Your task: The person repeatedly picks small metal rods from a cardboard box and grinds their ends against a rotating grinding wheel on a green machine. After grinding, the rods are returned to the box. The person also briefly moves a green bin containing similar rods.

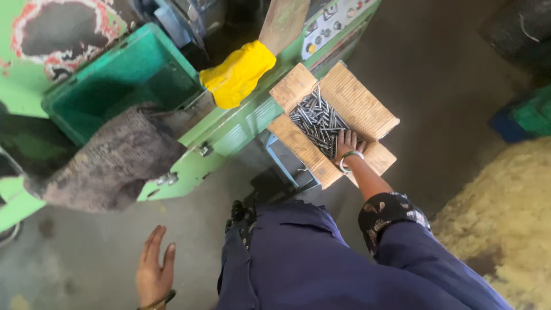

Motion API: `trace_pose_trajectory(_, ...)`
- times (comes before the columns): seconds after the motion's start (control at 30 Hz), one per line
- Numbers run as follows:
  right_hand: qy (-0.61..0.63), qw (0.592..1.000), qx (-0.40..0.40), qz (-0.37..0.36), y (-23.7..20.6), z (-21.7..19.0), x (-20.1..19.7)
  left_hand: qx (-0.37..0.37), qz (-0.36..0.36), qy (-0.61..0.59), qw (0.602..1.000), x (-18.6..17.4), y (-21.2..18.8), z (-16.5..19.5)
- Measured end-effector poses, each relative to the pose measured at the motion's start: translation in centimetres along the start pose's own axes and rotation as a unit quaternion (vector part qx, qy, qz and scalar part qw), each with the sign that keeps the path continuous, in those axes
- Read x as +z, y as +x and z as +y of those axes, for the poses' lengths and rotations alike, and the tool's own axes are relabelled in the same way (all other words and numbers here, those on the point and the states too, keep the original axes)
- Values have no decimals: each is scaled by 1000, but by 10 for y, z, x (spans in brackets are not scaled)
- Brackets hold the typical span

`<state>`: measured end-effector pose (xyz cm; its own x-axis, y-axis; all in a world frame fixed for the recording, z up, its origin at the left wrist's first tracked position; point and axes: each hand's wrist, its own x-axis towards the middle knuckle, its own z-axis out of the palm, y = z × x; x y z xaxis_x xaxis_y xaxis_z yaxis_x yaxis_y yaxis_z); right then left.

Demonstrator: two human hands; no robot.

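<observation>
Steel pins [317,121] sit heaped in the cardboard box [356,100] w/ our right hand [346,143] dipped in, grasp not visible, left hand [154,270] spread open & empty, so we're barely started, approx. all pins left.

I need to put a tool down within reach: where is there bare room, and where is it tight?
Bare floor spreads around the left hand, below the grey cloth. More lies right of the box, toward the sawdust pile. Crowded: the box, full of metal pins, with the right hand in it.
</observation>
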<state>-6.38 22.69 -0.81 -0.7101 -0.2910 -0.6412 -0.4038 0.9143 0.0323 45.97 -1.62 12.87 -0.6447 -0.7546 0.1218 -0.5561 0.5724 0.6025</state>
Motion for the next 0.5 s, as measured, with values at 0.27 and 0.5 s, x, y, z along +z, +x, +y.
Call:
trace_pose_trajectory(0.27,49,997,-28,52,-8,-5,-8,210,-123,-5,970,-109,95,64)
trace_pose_trajectory(0.5,43,995,17,89,-6,-30,-9,452,-100,109,880,-165,215,154)
